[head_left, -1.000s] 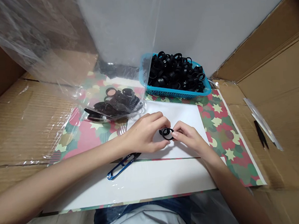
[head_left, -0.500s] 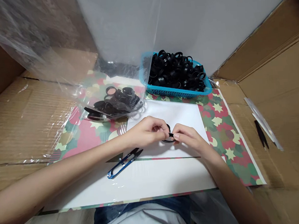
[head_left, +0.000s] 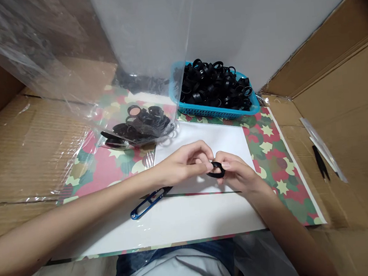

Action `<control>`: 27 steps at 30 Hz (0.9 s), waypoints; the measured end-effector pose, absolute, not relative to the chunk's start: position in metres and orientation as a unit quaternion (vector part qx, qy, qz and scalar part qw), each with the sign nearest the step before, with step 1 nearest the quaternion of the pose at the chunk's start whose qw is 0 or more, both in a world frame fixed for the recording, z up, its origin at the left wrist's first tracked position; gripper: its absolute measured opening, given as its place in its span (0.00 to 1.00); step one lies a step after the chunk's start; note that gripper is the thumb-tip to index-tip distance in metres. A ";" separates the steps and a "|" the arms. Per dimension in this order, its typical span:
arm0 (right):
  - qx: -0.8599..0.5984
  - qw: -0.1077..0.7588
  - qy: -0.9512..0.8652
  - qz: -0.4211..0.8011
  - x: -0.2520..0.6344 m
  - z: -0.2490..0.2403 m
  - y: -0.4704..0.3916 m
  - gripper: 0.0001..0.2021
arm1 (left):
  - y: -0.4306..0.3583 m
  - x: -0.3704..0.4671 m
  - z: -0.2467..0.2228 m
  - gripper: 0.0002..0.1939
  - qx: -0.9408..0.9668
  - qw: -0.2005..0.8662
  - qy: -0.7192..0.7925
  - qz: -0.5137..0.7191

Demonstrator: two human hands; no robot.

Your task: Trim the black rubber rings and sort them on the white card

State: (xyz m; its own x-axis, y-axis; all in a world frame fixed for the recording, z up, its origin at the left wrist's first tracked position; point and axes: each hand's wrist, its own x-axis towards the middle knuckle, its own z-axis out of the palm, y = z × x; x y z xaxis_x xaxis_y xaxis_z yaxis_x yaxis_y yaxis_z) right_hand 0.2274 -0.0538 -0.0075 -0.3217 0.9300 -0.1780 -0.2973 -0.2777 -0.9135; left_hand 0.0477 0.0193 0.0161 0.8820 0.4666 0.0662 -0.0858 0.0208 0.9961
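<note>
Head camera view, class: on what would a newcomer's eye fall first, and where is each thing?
Probably the bright blue basket, behind the hands, heaped with black rings. Next might come the large clear plastic bag across the upper left, dark pieces showing through its lower end. Near the middle, the left hand and right hand hold a single black ring over a white sheet.

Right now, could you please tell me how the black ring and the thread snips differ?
The black ring is a small round loop; the thread snips are longer, with blue handles. The left hand and right hand hold the ring; the snips lie unheld.
</note>
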 end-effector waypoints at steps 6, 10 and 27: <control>-0.393 0.434 -0.405 0.703 0.225 -0.006 -0.056 0.11 | 0.015 0.044 0.021 0.07 0.878 0.327 0.131 0.325; -0.384 0.435 -0.402 0.708 0.224 -0.005 -0.057 0.09 | 0.017 0.040 0.023 0.06 0.930 0.103 0.105 0.336; -0.409 0.413 -0.386 0.716 0.219 -0.008 -0.054 0.08 | 0.015 0.041 0.026 0.09 0.946 0.021 0.081 0.313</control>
